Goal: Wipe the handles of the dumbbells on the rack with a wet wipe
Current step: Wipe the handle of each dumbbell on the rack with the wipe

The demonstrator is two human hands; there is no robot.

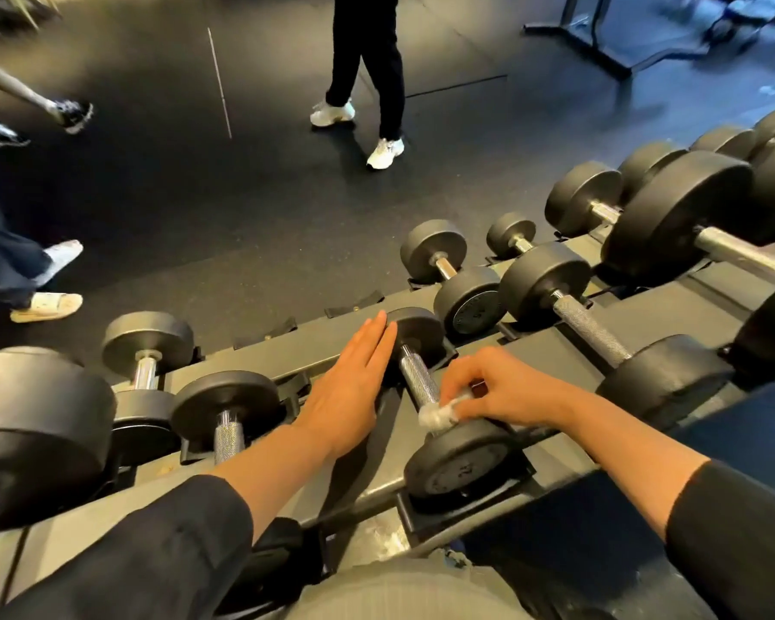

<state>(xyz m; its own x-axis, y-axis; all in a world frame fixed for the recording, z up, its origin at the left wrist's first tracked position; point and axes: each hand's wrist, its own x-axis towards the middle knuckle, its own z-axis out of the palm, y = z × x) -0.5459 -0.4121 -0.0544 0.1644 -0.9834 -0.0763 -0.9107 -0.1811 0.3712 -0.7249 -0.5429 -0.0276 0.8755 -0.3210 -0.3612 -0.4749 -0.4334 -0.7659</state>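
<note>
Dumbbells fill the rack in front of me, and the one I am working on lies in its cradle near the middle of the view, its knurled handle running from a far head to a near head. My right hand comes in from the right with its fingers curled, pinching a small white wet wipe against the near end of that handle, just above the near head. My left hand lies flat with its fingers straight and pressed together, fingertips touching the side of the far head and the palm over the rack rail beside the handle. Both forearms show bare below dark sleeves. To the left sit two more dumbbells in their cradles, and a big dark head fills the left edge. To the right I see a longer dumbbell with a knurled handle, and heavier ones beyond it on the higher tier. On the dark floor past the rack, a person in dark trousers and white shoes stands, and other people's feet show at the left edge, some blurred.
</note>
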